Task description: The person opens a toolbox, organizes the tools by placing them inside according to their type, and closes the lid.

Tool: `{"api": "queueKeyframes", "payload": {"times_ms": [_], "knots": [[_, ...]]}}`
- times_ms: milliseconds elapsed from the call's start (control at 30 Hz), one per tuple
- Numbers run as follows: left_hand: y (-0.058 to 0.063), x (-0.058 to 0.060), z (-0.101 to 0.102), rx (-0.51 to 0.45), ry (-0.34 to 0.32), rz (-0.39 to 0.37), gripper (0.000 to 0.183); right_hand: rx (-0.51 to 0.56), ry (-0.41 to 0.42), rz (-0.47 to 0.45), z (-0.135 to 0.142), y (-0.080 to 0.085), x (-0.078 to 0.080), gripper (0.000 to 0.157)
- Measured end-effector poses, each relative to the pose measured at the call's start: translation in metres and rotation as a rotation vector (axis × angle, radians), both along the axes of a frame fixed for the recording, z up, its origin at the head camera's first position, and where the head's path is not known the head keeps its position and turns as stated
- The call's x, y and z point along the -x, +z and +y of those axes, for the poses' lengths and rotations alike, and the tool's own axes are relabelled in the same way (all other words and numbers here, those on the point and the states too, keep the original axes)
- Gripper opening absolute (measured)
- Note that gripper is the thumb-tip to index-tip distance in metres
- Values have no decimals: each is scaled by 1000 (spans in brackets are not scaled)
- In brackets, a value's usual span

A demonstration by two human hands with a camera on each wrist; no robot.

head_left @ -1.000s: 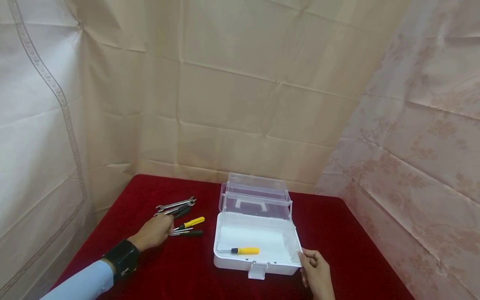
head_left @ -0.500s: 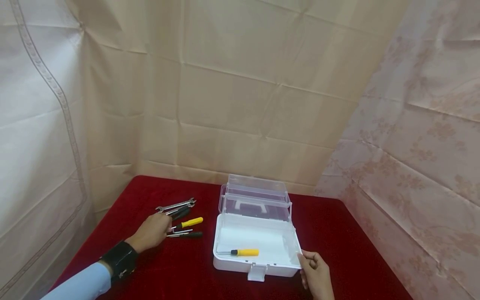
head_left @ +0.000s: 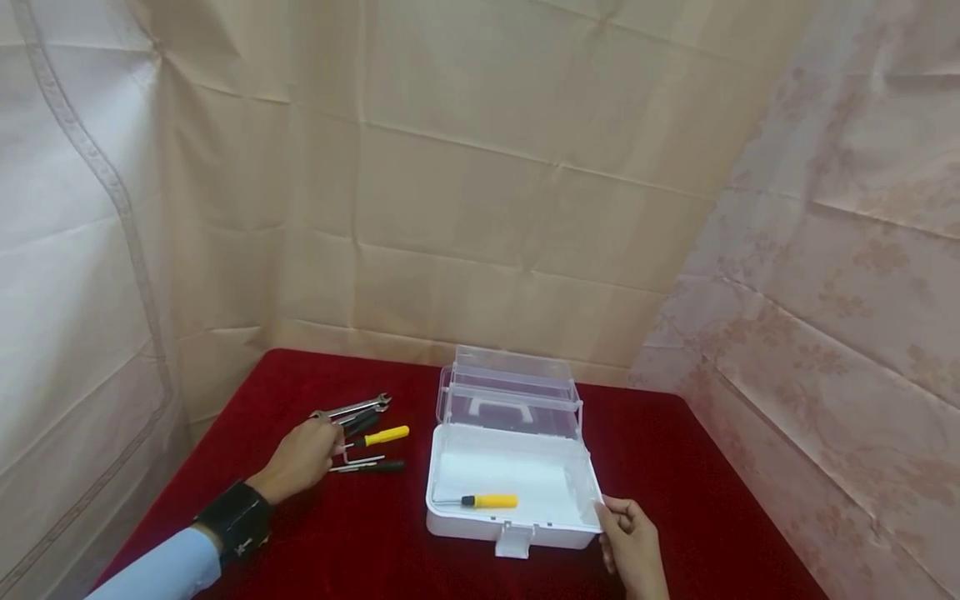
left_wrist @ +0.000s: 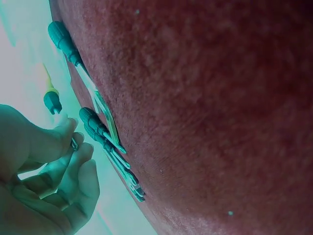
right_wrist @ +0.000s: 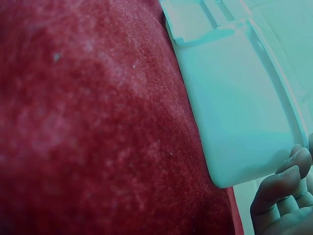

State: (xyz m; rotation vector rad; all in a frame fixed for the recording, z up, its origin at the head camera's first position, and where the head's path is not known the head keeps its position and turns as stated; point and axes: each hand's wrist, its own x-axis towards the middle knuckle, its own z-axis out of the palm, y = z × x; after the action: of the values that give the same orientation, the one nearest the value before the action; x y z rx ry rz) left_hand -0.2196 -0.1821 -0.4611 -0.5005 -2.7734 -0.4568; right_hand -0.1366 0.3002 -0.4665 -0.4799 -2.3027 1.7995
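Observation:
My left hand (head_left: 300,454) pinches a yellow-handled screwdriver (head_left: 386,435) by its thin shaft, between thumb and fingers. Its handle points right, away from the hand; in the left wrist view the dark collar (left_wrist: 52,102) shows just above the thumb. Below it on the red cloth lie an L-shaped hex key (head_left: 363,461) and a dark-handled screwdriver (head_left: 386,466). At the right, my right hand (head_left: 633,542) grips the near right corner of a white toolbox (head_left: 461,527), thumb on the rim. Another yellow screwdriver (head_left: 492,501) lies inside the toolbox, near its front wall.
Behind the left hand lie metal wrenches (head_left: 360,407) and dark-handled screwdrivers (head_left: 362,423). The toolbox's clear lid (head_left: 517,367) with its trays stands raised at the back, and its front latch (head_left: 513,542) hangs down. Curtains (head_left: 450,208) surround the red-covered table (head_left: 637,433).
My left hand has moved slightly left and away from me, and the yellow screwdriver's handle has shifted up from the hex key. The right hand and toolbox stay in place.

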Motion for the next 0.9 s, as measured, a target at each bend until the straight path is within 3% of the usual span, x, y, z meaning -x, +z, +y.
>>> {"api": "queueKeyframes", "payload": {"times_ms": [167, 567, 900], "knots": [[-2, -4, 0, 5, 20, -33, 9, -21, -2, -14, 0, 0, 1, 51], [2, -4, 5, -52, -26, 37, 11, -6, -1, 11, 0, 1, -1, 54], [3, -7, 7, -74, -33, 44, 10, -8, 4, 22, 0, 0, -1, 48]]}}
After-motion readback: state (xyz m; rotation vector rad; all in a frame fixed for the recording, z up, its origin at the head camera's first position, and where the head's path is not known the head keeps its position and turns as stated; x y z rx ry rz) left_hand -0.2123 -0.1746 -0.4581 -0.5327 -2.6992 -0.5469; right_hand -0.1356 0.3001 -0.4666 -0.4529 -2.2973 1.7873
